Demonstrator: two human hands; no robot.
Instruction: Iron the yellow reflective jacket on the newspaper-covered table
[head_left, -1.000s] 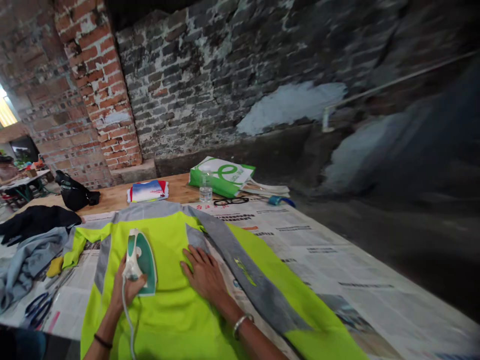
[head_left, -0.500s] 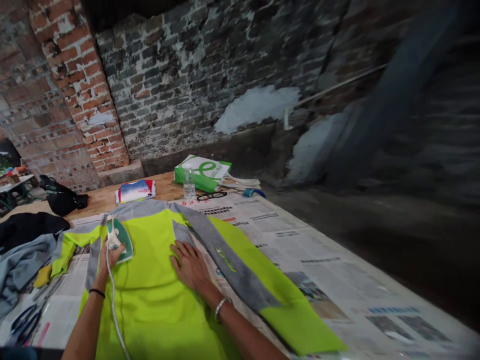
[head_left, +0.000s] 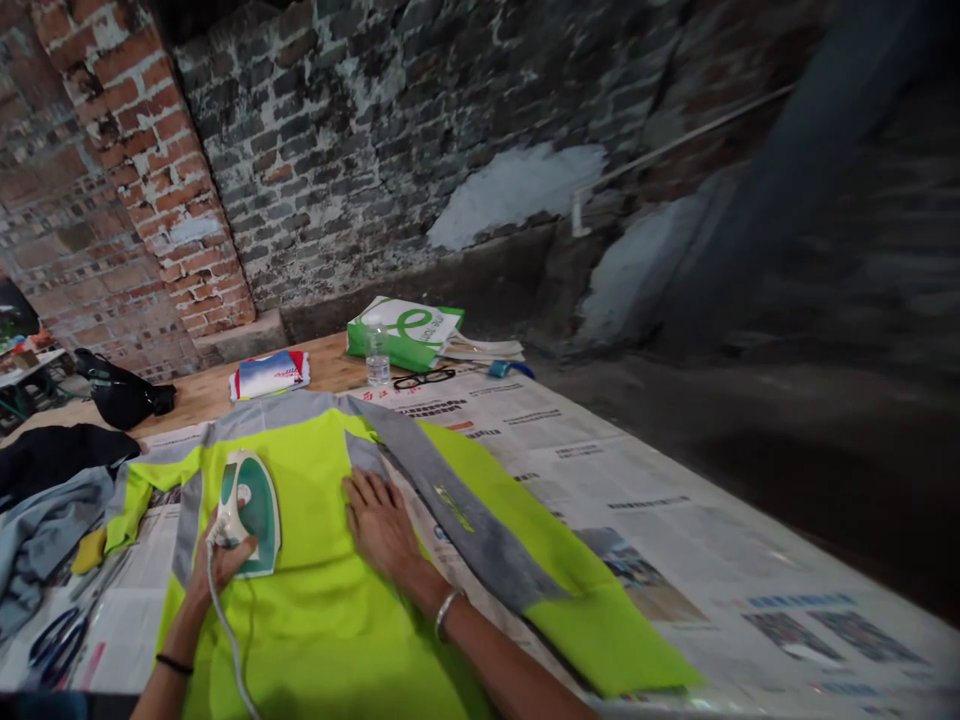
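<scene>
A neon yellow and grey long-sleeved garment [head_left: 300, 600] lies spread on newspaper, its right-hand sleeve stretched toward the lower right. My left hand [head_left: 223, 550] is wrapped round the handle of a green and white iron [head_left: 259, 510], which rests on the upper left of the garment's body. The iron's pale cord runs down from its rear end over the fabric. My right hand [head_left: 381, 525] lies flat on the garment near its right side seam, fingers slightly spread, holding nothing.
Behind the garment are a folded cloth [head_left: 270, 375], a clear cup [head_left: 377, 360], glasses [head_left: 424, 379], a green-white bag [head_left: 405, 333] and a blue roll [head_left: 510, 369]. At left are a black pouch [head_left: 124, 392], clothes [head_left: 45, 520] and scissors [head_left: 58, 640].
The iron has moved a little to the right over the garment with my left hand, and now points more upright. My right hand stays nearly in place. The view has shifted slightly.
</scene>
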